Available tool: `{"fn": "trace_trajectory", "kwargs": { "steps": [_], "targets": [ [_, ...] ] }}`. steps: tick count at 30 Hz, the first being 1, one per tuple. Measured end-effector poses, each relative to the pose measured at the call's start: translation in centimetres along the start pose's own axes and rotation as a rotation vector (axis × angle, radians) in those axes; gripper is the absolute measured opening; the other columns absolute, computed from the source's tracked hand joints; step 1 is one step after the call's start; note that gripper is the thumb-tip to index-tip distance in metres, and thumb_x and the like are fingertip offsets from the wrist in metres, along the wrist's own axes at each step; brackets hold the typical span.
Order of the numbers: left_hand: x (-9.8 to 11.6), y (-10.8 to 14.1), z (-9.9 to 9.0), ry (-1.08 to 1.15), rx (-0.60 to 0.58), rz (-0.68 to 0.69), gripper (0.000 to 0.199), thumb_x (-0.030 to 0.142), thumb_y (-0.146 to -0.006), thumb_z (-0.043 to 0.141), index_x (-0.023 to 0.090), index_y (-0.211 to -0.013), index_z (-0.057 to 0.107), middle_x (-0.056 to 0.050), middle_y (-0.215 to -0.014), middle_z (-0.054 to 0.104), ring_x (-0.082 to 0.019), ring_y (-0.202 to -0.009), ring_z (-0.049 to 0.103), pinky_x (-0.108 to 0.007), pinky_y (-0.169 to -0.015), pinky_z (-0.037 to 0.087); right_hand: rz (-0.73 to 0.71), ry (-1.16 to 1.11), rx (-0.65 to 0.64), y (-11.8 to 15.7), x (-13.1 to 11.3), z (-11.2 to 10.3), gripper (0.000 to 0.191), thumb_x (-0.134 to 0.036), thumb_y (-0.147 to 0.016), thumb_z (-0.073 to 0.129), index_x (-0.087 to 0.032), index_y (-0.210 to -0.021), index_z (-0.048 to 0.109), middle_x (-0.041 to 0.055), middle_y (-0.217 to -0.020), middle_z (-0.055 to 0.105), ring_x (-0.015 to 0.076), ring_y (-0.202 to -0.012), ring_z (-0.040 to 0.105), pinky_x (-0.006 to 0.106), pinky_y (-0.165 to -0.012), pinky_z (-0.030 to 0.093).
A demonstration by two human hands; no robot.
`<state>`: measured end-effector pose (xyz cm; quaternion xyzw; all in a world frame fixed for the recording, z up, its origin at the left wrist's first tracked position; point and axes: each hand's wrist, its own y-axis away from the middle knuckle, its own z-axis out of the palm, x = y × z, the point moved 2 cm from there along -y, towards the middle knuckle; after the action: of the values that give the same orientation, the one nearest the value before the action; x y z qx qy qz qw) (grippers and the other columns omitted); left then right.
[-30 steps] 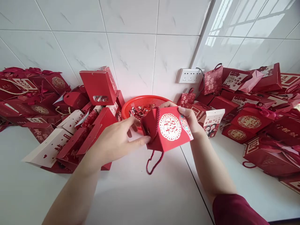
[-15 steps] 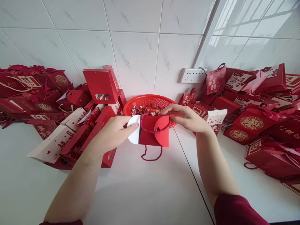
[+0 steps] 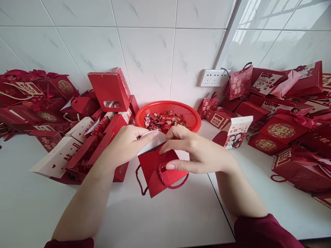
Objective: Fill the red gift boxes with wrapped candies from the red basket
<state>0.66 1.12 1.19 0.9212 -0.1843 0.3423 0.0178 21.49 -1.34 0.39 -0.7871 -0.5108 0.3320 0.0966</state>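
Red card is what I see most in the head camera's view, with a red plastic basket (image 3: 193, 113) of wrapped sweets (image 3: 165, 120) as my landmark. The small red box (image 3: 152, 168) is held tilted above the white tabletop (image 3: 155, 224), on the near side of the basket. The left hand (image 3: 124, 146) is closed at thumb and forefinger on the box's pale flap (image 3: 148, 146). The right hand (image 3: 199, 151) is half curled over the box, thumb and forefinger apart beside a twisted cord handle (image 3: 173, 187); I cannot tell whether it grips anything. A second cord loop (image 3: 141, 184) hangs on the box's left side. Left of the basket stand red and white boxes (image 3: 107, 86); to its right are a white-topped carton (image 3: 236, 132) and a heap of red boxes (image 3: 280, 131). From here, I judge, the cord could snag or get trapped under a flap, because it lies right across the card near the right thumb. The pale flap could crease if the left pinch pulls too hard, and the tilted box could twist, since the right hand gives it little evident support.
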Motion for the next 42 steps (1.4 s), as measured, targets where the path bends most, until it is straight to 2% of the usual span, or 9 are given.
{"fn": "trace_trajectory", "kwargs": {
  "steps": [5,10,15,20,27,30,37,40,42],
  "targets": [
    [-0.3,-0.3,-0.4,-0.053,0.048,0.025,0.054,0.052,-0.092,0.051,0.018,-0.06,0.025,0.003,-0.058,0.022,-0.009,-0.052,0.024,-0.029,-0.05,0.014,-0.082,-0.198,0.04,0.6,0.0,-1.2,0.031,-0.032,-0.092,0.066,-0.015,-0.067,0.06,0.0075,-0.097,0.053,0.018,-0.094,0.054,0.033,-0.088,0.044],
    [-0.6,-0.1,-0.3,-0.112,0.078,0.032,0.053,0.051,-0.091,0.051,0.018,-0.061,0.023,0.003,-0.059,0.022,-0.009,-0.052,0.024,-0.029,-0.05,0.014,0.126,0.011,0.047,1.3,-0.1,-2.1,0.032,-0.027,-0.097,0.058,-0.016,-0.068,0.062,0.0063,-0.089,0.059,0.0143,-0.079,0.055,0.029,-0.072,0.043],
    [-0.9,-0.4,1.5,-0.173,-0.188,0.016,0.05,0.05,-0.089,0.051,0.018,-0.054,0.034,0.002,-0.054,0.029,-0.01,-0.05,0.027,-0.028,-0.048,0.015,0.144,0.02,-0.078,0.7,0.2,-0.3,0.016,-0.023,-0.099,0.054,-0.015,-0.097,0.067,0.0058,-0.091,0.065,0.0154,-0.078,0.058,0.029,-0.071,0.045],
    [-1.4,-1.1,2.8,-0.188,-0.405,0.039,0.03,0.036,-0.086,0.052,0.019,-0.064,0.063,0.001,-0.058,0.051,-0.012,-0.052,0.038,-0.028,-0.047,0.022,0.156,-0.026,-0.294,-0.1,1.2,2.6,0.025,-0.007,-0.093,0.053,-0.02,-0.109,0.066,0.0052,-0.105,0.07,0.0179,-0.088,0.065,0.029,-0.074,0.048],
    [-2.2,-1.9,2.5,-0.234,-0.273,0.043,0.037,0.04,-0.093,0.046,0.019,-0.071,0.068,0.0,-0.062,0.061,-0.013,-0.056,0.049,-0.026,-0.051,0.028,0.178,-0.011,-0.37,-0.5,2.5,3.5,0.032,-0.017,-0.083,0.071,-0.016,-0.114,0.062,0.0122,-0.13,0.059,0.0255,-0.111,0.06,0.035,-0.087,0.049],
    [-2.3,-2.0,2.5,-0.257,-0.238,0.042,0.035,0.042,-0.093,0.048,0.02,-0.073,0.067,0.0,-0.062,0.062,-0.014,-0.058,0.053,-0.026,-0.052,0.031,0.258,-0.039,-0.425,-0.5,2.3,3.2,0.029,-0.023,-0.085,0.07,-0.016,-0.112,0.062,0.0097,-0.115,0.065,0.0225,-0.097,0.063,0.031,-0.076,0.048],
    [-2.3,-2.3,2.9,-0.346,0.017,0.153,0.013,0.021,-0.089,0.052,0.021,-0.096,0.063,-0.005,-0.1,0.065,-0.019,-0.087,0.062,-0.027,-0.068,0.042,0.236,0.011,-0.387,-0.6,2.0,3.3,0.018,0.001,-0.08,0.055,-0.017,-0.078,0.058,0.001,-0.082,0.061,0.0122,-0.069,0.052,0.024,-0.059,0.037],
    [-1.8,-2.1,2.5,-0.313,-0.035,0.127,0.011,0.026,-0.09,0.051,0.021,-0.09,0.061,-0.002,-0.082,0.064,-0.018,-0.073,0.059,-0.027,-0.06,0.04,0.24,0.029,-0.465,-0.3,1.9,3.5,0.016,-0.002,-0.082,0.055,-0.018,-0.08,0.059,0.0004,-0.08,0.061,0.0119,-0.064,0.05,0.024,-0.057,0.037],
    [-1.0,-1.0,1.8,-0.214,-0.164,0.174,0.012,0.026,-0.089,0.053,0.022,-0.087,0.064,0.0,-0.075,0.065,-0.016,-0.067,0.058,-0.026,-0.057,0.04,0.215,0.02,-0.498,0.2,1.0,2.9,0.014,-0.005,-0.085,0.057,-0.018,-0.086,0.062,0.0018,-0.083,0.064,0.0137,-0.069,0.055,0.026,-0.061,0.041]
  ]
}}
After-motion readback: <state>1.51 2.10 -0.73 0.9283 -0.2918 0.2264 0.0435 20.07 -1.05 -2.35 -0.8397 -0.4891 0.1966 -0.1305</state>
